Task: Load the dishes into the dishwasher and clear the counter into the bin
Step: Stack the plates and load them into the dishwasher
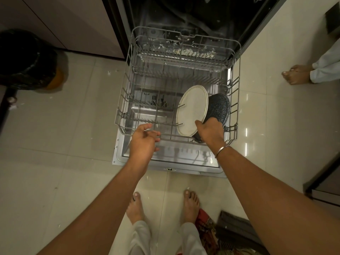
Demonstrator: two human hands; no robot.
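Note:
The dishwasher's lower rack (127, 100) is pulled out over the open door (165, 162). A cream plate (191, 109) stands on edge at the rack's right side, against a dark speckled bowl (219, 107) behind it. My right hand (209, 131) grips the plate's lower rim, thumb on its face. Just above the rack's front edge, left of the plate, my left hand (143, 138) hovers with loosely curled fingers and holds nothing.
A bin lined with a black bag (25, 57) stands on the floor at the far left. Food scraps lie along the rack's back edge (184, 50). Another person's foot (296, 74) is at the right. My feet (136, 207) are before the door, a mat (230, 230) beside them.

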